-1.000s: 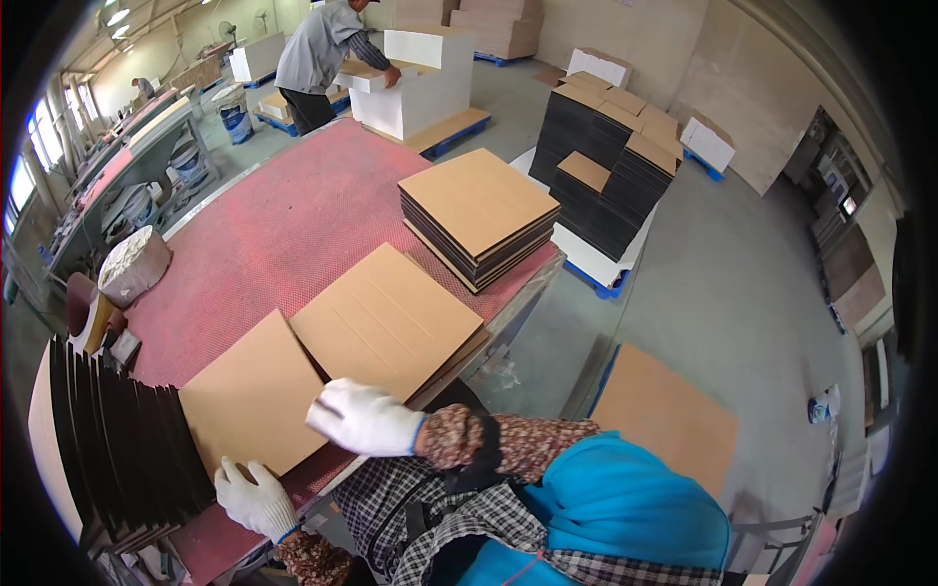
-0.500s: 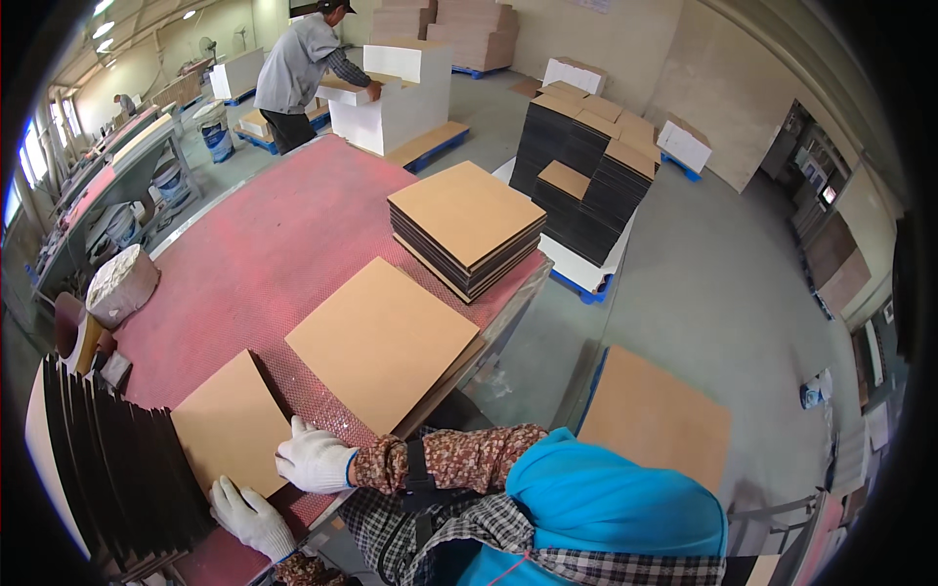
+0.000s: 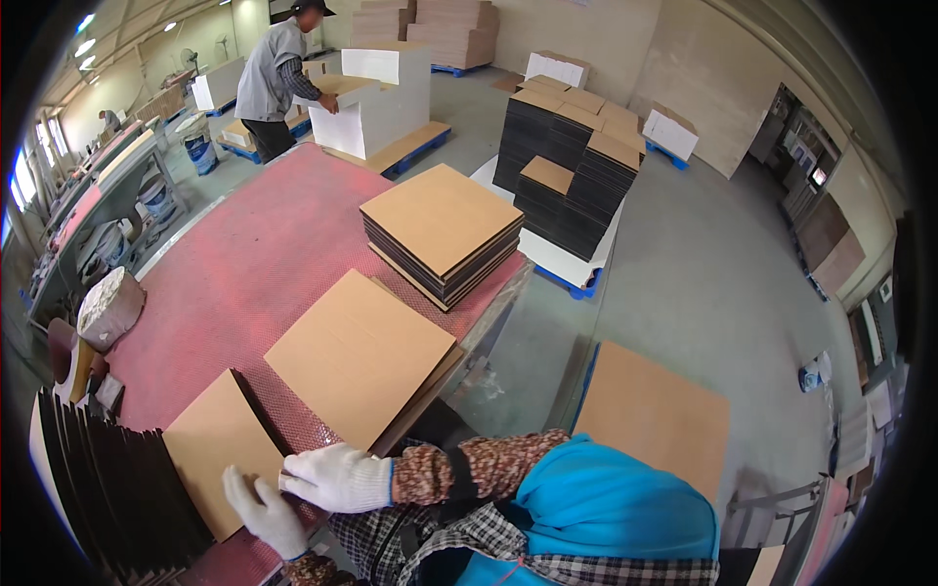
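Note:
A square brown board point(image 3: 217, 451) with a black edge leans against a row of upright black-edged boards point(image 3: 117, 488) at the table's near left. My left hand point(image 3: 266, 513), in a white knit glove, is over the board's lower part with its fingers apart. At the board's right corner, my right hand point(image 3: 342, 477), gloved the same way, has its fingers closed on the edge; the fingertips are partly hidden. To the right, a low pile of brown boards point(image 3: 362, 350) lies flat at the table's edge. Behind it stands a taller, neat stack of black-edged boards point(image 3: 443, 220).
The table point(image 3: 249, 230) has a red, textured cover. A whitish block point(image 3: 110, 311) sits on its left side. Beyond the right edge are a loaded pallet point(image 3: 567, 161) and a large brown sheet point(image 3: 650, 420). A co-worker point(image 3: 277, 83) handles a white-sided stack point(image 3: 376, 103) at the far end.
My left hand has come up and right, its fingers spreading. My right hand has moved slightly down and right relative to the board. The whole view has shifted a little.

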The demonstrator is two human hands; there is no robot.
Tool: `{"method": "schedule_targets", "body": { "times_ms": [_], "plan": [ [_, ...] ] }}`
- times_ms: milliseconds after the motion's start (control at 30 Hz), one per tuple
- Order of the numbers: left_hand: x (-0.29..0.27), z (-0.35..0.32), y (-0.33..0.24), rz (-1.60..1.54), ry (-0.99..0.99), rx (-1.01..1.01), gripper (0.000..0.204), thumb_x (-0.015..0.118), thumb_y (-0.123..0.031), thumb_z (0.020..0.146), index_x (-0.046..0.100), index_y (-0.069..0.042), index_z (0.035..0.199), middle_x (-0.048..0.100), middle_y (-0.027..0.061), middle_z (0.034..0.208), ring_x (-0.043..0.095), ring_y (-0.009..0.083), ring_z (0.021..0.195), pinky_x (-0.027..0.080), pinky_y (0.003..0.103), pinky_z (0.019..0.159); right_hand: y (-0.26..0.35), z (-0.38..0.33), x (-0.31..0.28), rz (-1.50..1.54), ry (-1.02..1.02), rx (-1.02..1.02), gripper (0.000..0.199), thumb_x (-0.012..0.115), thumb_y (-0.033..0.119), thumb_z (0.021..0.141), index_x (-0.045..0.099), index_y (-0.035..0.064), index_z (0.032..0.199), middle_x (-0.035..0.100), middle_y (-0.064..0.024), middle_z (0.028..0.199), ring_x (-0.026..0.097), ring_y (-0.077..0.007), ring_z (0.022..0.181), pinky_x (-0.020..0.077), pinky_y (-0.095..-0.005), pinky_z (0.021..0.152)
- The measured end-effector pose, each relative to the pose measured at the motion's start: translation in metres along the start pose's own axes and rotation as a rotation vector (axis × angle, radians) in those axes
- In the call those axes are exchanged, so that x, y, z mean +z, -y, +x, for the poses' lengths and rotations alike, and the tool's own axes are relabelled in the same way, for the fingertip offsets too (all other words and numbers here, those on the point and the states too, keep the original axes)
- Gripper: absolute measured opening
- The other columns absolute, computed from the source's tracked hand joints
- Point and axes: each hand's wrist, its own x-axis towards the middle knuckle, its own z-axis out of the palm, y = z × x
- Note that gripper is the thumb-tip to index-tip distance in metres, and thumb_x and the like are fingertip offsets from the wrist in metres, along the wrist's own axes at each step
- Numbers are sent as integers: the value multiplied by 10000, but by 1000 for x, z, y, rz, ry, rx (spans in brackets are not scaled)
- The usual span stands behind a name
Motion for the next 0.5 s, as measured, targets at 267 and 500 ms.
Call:
{"method": "schedule_targets", "body": {
  "times_ms": [267, 500],
  "plan": [
    [73, 10, -113, -659, 291, -83, 610, 495, -8, 978, 327, 66, 1559, 374, 210, 1610, 354, 308, 1498, 264, 424, 1237, -31, -63, -86, -425, -93, -125, 299, 583, 263, 979, 587, 99, 1229, 604, -159, 967, 696, -365, 719, 567, -492, 669],
    [122, 13, -95, -657, 268, -147, 686, 520, -25, 993, 220, 43, 1607, 265, 205, 1665, 277, 303, 1536, 225, 403, 1249, -33, -106, -136, -229, -267, 412, 421, 528, 472, 1045, 596, 63, 972, 667, -263, 810, 674, -475, 794, 516, -556, 691]
  ]
}}
